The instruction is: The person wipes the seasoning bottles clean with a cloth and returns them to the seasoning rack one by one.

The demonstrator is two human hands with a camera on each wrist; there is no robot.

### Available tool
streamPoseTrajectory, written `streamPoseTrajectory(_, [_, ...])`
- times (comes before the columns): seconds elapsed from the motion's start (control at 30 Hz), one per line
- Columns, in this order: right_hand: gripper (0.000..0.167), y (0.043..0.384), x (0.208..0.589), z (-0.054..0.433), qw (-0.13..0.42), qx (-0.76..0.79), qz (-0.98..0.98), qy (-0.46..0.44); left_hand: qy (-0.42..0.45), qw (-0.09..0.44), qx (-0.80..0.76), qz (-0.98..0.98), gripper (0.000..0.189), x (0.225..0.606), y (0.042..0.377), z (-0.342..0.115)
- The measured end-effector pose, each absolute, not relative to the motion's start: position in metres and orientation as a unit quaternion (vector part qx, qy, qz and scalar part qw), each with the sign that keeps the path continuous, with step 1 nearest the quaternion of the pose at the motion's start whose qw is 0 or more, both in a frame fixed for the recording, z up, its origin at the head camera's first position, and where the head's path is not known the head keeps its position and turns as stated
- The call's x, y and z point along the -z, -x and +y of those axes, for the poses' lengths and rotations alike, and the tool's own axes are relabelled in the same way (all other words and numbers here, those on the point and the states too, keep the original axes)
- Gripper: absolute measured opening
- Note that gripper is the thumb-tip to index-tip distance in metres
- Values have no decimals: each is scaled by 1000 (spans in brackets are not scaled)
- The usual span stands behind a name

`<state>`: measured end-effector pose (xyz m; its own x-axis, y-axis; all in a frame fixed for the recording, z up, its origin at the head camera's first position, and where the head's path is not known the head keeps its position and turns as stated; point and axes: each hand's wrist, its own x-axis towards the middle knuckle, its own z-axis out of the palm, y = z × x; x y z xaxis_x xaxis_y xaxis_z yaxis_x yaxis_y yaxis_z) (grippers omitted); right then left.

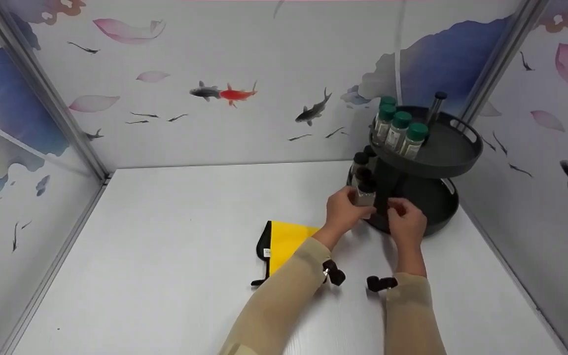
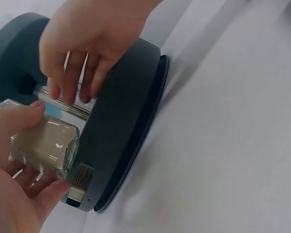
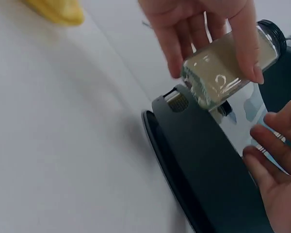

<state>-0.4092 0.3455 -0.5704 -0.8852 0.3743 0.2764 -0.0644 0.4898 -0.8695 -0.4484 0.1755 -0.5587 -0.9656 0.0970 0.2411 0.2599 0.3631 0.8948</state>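
A square glass spice jar with a black lid (image 1: 366, 196) is in my left hand (image 1: 341, 212), thumb on one side and fingers on the other. Pale contents fill the jar (image 3: 218, 73), which is at the front left rim of the lower tray (image 1: 442, 207) of a dark two-tier stand. My right hand (image 1: 407, 223) hovers by the same rim, its fingers loosely bent with nothing between them, as the left wrist view also shows. Other black-lidded jars (image 1: 360, 160) stand behind the held one on the lower tray.
Several green-capped jars (image 1: 396, 130) and one tall dark-capped bottle (image 1: 436, 106) stand on the upper tray (image 1: 427, 168). A yellow and black cloth item (image 1: 286, 239) lies on the white table (image 1: 165, 256) under my left forearm. Printed wall panels (image 1: 244, 128) enclose the table.
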Motion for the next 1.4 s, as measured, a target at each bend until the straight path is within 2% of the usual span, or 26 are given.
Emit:
streamPoseTrajectory(0.17, [30,403,564,352,143,-330,-930,81,96,92,543,-829,45,555,455,176])
streamPoseTrajectory(0.23, [30,400,560,353,108,-295,-946,75,100,101,539,-830,47,553,458,177])
streamPoseTrajectory(0.33, [25,398,556,355,83,-279,-954,69,107,110,542,-826,52,551,461,181])
streamPoseTrajectory(0.63, [16,399,559,364,70,-308,-948,45,95,119,552,-820,59,543,469,197])
streamPoseTrajectory(0.83, [12,401,571,373,101,-308,-946,30,70,126,541,-829,60,550,475,206])
streamPoseTrajectory(1.4, [13,403,573,368,113,-318,-941,37,58,137,474,-868,62,558,479,224])
